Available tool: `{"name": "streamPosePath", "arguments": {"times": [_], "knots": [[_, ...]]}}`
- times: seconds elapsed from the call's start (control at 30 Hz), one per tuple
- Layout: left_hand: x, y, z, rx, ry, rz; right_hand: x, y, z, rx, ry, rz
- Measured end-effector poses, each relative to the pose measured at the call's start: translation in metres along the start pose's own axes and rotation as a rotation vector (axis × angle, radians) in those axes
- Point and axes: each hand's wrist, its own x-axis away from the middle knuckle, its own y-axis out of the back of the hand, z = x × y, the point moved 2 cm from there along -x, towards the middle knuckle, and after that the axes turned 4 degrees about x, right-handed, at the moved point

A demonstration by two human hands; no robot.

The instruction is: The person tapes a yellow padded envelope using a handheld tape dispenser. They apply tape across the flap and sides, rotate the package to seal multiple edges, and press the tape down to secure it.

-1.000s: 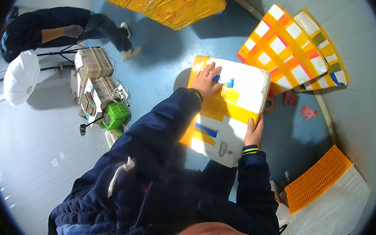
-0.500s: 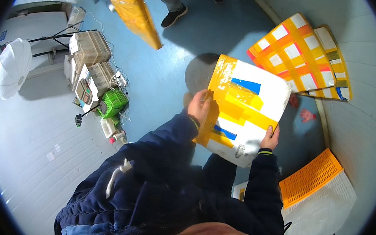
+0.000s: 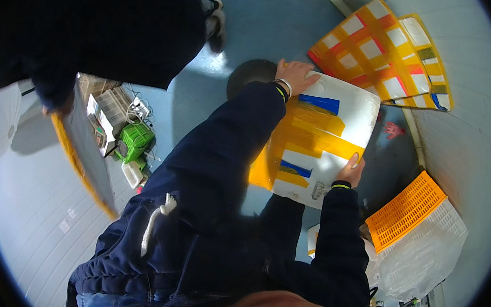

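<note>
A white foam box (image 3: 349,118), bound with wide yellow tape and short blue strips, is held tilted in front of me. My left hand (image 3: 297,77) lies over its far left corner, fingers closed along the edge. Around the near right edge, my right hand (image 3: 350,172) is closed with its thumb on the taped top face. My left sleeve covers part of the box's left side. What is inside the box cannot be seen.
A co-worker (image 3: 123,22) at upper left holds a yellow-edged panel (image 3: 83,164). Taped foam boards (image 3: 374,54) lean against the right wall. An orange basket (image 3: 408,209) stands at lower right, and a pink glove (image 3: 393,130) lies on the floor. Left are a green crate (image 3: 136,140) and cables.
My left hand has moved from the box's left side up to its far left corner. The co-worker has come closer at upper left, with the yellow-edged panel swung down and left.
</note>
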Motion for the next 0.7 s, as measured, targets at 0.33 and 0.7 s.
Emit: {"name": "streamPosePath", "arguments": {"times": [0.33,0.7], "knots": [[0.019,-0.033,-0.008,-0.164,0.021,-0.305,0.015,-0.007,-0.034,-0.194,0.158,-0.043],[0.273,-0.062,-0.034,0.024,0.062,-0.566,0.054,-0.017,-0.165,-0.26,0.323,-0.083]]}}
